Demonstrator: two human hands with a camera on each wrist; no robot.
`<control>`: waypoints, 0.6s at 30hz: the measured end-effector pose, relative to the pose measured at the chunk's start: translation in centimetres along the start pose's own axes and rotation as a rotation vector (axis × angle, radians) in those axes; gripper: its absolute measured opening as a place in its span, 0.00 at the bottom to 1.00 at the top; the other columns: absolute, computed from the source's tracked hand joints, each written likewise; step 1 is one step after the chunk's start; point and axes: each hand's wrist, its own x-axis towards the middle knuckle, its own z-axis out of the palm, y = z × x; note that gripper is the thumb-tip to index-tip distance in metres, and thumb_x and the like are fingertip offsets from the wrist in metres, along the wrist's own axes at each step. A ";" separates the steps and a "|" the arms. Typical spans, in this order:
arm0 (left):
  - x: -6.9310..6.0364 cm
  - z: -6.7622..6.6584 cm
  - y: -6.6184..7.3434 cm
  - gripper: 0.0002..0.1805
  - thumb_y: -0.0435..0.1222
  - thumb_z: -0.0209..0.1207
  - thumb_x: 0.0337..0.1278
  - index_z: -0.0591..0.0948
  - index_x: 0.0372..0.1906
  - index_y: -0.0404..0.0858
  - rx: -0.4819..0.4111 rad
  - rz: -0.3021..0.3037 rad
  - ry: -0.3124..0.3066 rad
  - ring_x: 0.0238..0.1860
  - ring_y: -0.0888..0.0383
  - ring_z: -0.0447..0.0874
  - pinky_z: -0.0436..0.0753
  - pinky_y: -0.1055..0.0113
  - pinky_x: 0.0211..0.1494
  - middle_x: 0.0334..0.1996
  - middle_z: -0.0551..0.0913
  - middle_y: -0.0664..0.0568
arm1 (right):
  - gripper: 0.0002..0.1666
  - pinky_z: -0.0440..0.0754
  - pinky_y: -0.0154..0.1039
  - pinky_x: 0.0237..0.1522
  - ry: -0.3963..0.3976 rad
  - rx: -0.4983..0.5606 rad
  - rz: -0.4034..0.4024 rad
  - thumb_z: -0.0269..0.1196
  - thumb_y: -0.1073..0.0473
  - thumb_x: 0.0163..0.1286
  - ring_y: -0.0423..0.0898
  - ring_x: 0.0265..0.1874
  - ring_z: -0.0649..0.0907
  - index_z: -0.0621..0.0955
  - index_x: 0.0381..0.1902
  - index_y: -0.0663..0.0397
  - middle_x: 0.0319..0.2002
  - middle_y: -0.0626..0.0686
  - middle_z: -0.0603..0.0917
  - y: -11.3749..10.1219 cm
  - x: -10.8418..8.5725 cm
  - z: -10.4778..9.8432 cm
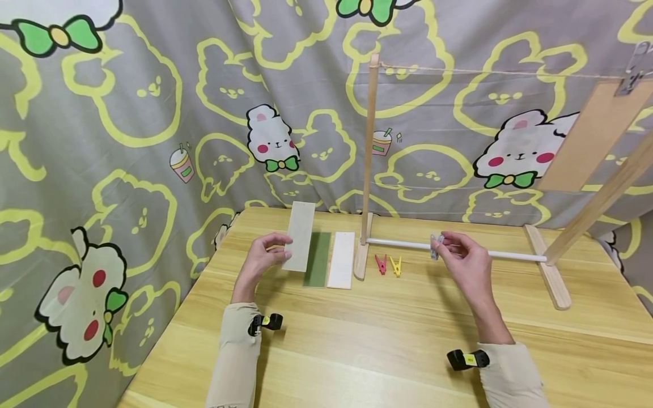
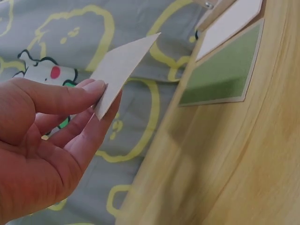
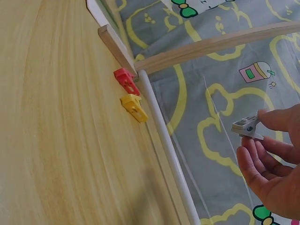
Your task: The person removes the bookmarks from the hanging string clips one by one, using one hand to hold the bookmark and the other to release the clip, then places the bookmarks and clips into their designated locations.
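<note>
My left hand (image 1: 262, 259) pinches a thin pale rectangular card (image 1: 301, 236) by its lower left edge, thumb on one face. In the left wrist view the card (image 2: 124, 70) is held tilted above the table. My right hand (image 1: 468, 266) pinches a grey clothespin (image 3: 246, 125) between thumb and fingers, in front of the rack's white bar (image 1: 403, 244). A green card (image 1: 318, 263) and a white card (image 1: 341, 260) lie side by side on the table, right of the held card. Red (image 1: 381, 264) and yellow (image 1: 396, 266) clothespins lie between the hands.
A wooden rack with upright posts (image 1: 370, 147) and feet (image 1: 548, 269) stands at the back right. A string (image 1: 484, 72) runs across its top. From it hangs a tan card (image 1: 586, 139) in a metal clip (image 1: 632, 76). A patterned curtain (image 1: 204, 187) closes off the table's back and left.
</note>
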 end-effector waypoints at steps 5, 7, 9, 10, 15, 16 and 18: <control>0.1 -0.3 -0.5 0.20 0.19 0.65 0.57 0.79 0.56 0.21 0.015 -0.005 0.000 0.44 0.56 0.84 0.84 0.73 0.42 0.56 0.79 0.30 | 0.24 0.80 0.18 0.36 -0.006 -0.010 0.001 0.71 0.53 0.69 0.27 0.34 0.81 0.85 0.55 0.65 0.45 0.62 0.86 0.3 0.0 0.3; 0.1 -0.5 -0.8 0.20 0.19 0.64 0.57 0.79 0.56 0.21 0.016 -0.006 -0.003 0.44 0.56 0.84 0.84 0.72 0.42 0.56 0.78 0.29 | 0.23 0.80 0.18 0.36 -0.008 -0.014 0.004 0.71 0.53 0.69 0.27 0.34 0.81 0.85 0.55 0.64 0.44 0.62 0.86 0.5 0.0 0.4; 0.1 -0.7 -1.0 0.20 0.19 0.64 0.57 0.79 0.56 0.20 0.020 -0.006 -0.012 0.43 0.56 0.84 0.84 0.72 0.41 0.56 0.78 0.29 | 0.23 0.81 0.19 0.37 -0.014 -0.014 0.012 0.71 0.54 0.70 0.28 0.34 0.81 0.85 0.55 0.65 0.45 0.62 0.86 0.6 -0.1 0.5; 0.1 -0.9 -1.2 0.21 0.19 0.64 0.57 0.78 0.56 0.20 0.023 -0.004 -0.022 0.42 0.56 0.84 0.84 0.72 0.41 0.55 0.78 0.28 | 0.23 0.81 0.19 0.37 -0.017 -0.013 0.018 0.71 0.54 0.70 0.28 0.34 0.81 0.85 0.55 0.65 0.45 0.62 0.86 0.7 -0.1 0.6; 0.2 -1.5 -1.7 0.22 0.20 0.65 0.56 0.78 0.57 0.20 0.025 -0.015 -0.041 0.36 0.59 0.82 0.82 0.72 0.36 0.52 0.78 0.28 | 0.22 0.81 0.19 0.35 -0.024 -0.011 0.033 0.71 0.56 0.69 0.28 0.34 0.81 0.85 0.54 0.66 0.44 0.62 0.86 1.1 -0.1 1.2; 0.2 -1.6 -1.8 0.22 0.20 0.65 0.56 0.78 0.57 0.20 0.027 -0.020 -0.042 0.34 0.60 0.81 0.81 0.72 0.35 0.51 0.79 0.28 | 0.21 0.81 0.19 0.35 -0.025 -0.014 0.031 0.71 0.56 0.69 0.28 0.33 0.81 0.85 0.53 0.66 0.43 0.62 0.86 1.2 -0.1 1.3; 0.2 -1.7 -2.0 0.21 0.20 0.64 0.57 0.78 0.57 0.20 0.028 -0.034 -0.041 0.32 0.61 0.79 0.80 0.73 0.34 0.50 0.79 0.28 | 0.21 0.81 0.19 0.34 -0.021 -0.019 0.027 0.72 0.56 0.68 0.28 0.32 0.81 0.85 0.53 0.66 0.42 0.62 0.86 1.3 -0.1 1.5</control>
